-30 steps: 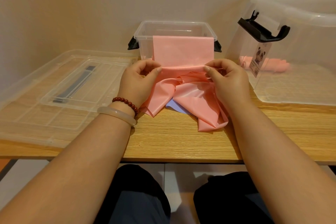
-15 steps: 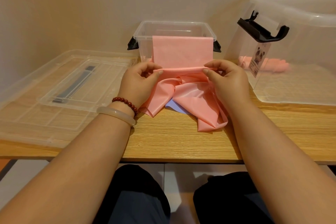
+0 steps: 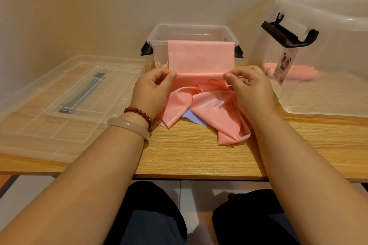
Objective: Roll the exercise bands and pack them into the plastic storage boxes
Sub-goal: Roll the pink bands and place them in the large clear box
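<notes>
Pink band (image 3: 201, 56) drapes over the small box's (image 3: 155, 36) front rim; left hand (image 3: 151, 91) and right hand (image 3: 251, 89) pinch its fold.

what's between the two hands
The pink exercise band: its folded edge spans from the left hand to the right hand, pinched by both, per the head view.

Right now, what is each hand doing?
Left hand: pinches the fold of the thin pink stretchy exercise band.
Right hand: pinches the same fold.
</notes>
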